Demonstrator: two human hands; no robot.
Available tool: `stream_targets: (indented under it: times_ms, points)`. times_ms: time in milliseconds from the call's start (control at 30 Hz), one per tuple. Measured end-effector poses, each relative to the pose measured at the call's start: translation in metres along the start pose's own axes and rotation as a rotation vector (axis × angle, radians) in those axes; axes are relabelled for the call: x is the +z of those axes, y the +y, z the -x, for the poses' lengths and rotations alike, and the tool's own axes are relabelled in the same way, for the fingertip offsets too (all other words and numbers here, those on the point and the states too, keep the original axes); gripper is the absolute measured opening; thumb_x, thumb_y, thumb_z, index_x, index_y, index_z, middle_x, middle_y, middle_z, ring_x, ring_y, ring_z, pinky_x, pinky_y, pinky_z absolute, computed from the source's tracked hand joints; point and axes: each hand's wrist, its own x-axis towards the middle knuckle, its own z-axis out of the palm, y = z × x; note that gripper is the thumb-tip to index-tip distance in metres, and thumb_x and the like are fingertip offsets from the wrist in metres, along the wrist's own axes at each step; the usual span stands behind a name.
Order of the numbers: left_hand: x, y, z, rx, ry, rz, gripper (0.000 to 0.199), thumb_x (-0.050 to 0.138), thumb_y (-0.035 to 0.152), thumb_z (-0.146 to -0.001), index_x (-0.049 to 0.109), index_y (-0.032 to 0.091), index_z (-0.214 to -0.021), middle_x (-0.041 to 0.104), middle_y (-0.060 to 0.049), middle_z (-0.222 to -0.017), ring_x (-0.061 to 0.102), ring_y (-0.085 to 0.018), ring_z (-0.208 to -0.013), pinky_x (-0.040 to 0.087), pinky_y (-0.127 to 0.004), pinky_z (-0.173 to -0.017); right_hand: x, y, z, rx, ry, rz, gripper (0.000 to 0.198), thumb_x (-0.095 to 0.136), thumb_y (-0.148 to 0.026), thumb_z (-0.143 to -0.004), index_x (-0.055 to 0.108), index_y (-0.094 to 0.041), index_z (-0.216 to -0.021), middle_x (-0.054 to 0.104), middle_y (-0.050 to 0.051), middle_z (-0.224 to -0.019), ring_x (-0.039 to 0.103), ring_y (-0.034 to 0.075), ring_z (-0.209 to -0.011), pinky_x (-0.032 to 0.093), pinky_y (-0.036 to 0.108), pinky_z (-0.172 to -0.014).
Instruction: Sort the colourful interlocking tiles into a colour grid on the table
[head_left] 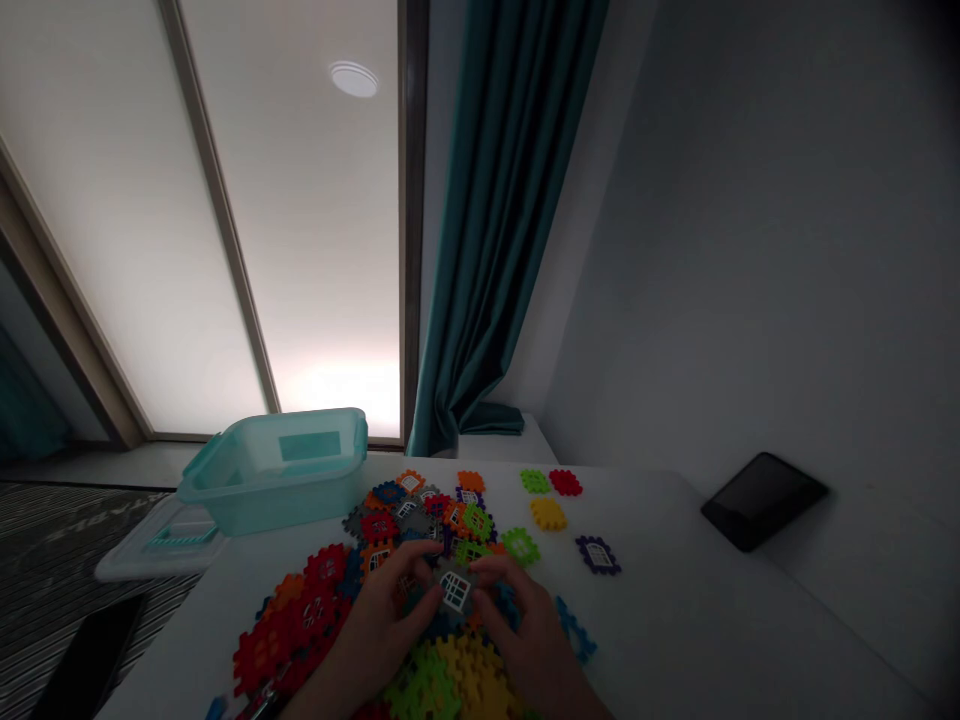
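Between my two hands is a grey interlocking plastic tile (454, 590) with a white window-shaped grid in its middle. My left hand (401, 600) pinches its left edge, thumb and fingers closed. On the opposite edge, my right hand (517, 610) grips it the same way. Beneath and around my hands lies a heap of toothed tiles: red ones (304, 615) at the left, yellow ones (480, 670) and green ones (424, 685) in front, mixed grey, orange and blue ones behind. My forearms hide part of the heap.
Loose tiles, including a purple one (598, 554) and a yellow one (548, 514), lie right of the heap on the white table (675, 620). A teal plastic bin (285, 495) stands at the back left beside its lid (161, 545). A black tablet (765, 500) is at the right.
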Motion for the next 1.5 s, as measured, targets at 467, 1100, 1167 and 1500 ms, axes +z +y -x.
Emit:
stream_targets:
  times_ms: [467, 1100, 1167, 1500]
  points:
    - [-0.001, 0.003, -0.004, -0.108, 0.071, 0.004, 0.015, 0.063, 0.035, -0.086, 0.067, 0.022, -0.093, 0.068, -0.004, -0.086, 0.067, -0.025, -0.084, 0.053, -0.031, -0.075, 0.001, 0.005, 0.003, -0.304, -0.088, 0.138, 0.008, 0.056, -0.024, -0.098, 0.058, -0.024, -0.090, 0.066, 0.001, -0.085, 0.064, 0.019, -0.080, 0.050, 0.031, -0.075]
    - [-0.001, -0.007, -0.006, -0.254, -0.036, 0.289, 0.033, 0.071, 0.051, -0.083, 0.068, 0.018, -0.083, 0.068, -0.002, -0.078, 0.062, -0.021, -0.075, 0.047, -0.029, -0.070, -0.016, -0.005, -0.001, -0.806, -0.071, 0.551, 0.016, 0.050, -0.009, -0.101, 0.059, -0.021, -0.108, 0.068, 0.010, -0.120, 0.065, 0.023, -0.110, 0.051, 0.042, -0.101]
    - [-0.002, -0.007, -0.004, -0.232, -0.039, 0.278, 0.032, 0.068, 0.051, -0.086, 0.067, 0.019, -0.091, 0.069, -0.003, -0.081, 0.064, -0.021, -0.076, 0.049, -0.030, -0.071, -0.016, -0.005, -0.001, -0.779, -0.086, 0.522, 0.018, 0.050, -0.010, -0.101, 0.059, -0.022, -0.111, 0.068, 0.010, -0.119, 0.065, 0.023, -0.109, 0.051, 0.043, -0.102]
    - [-0.024, -0.010, 0.000, 0.297, -0.120, -0.271, 0.048, 0.076, 0.023, -0.081, 0.061, 0.027, -0.126, 0.064, -0.010, -0.128, 0.057, -0.032, -0.122, 0.046, -0.048, -0.106, -0.020, -0.001, -0.002, -0.561, -0.018, 0.351, 0.029, 0.051, -0.012, -0.098, 0.060, -0.030, -0.118, 0.063, 0.009, -0.120, 0.062, 0.025, -0.113, 0.055, 0.044, -0.096]
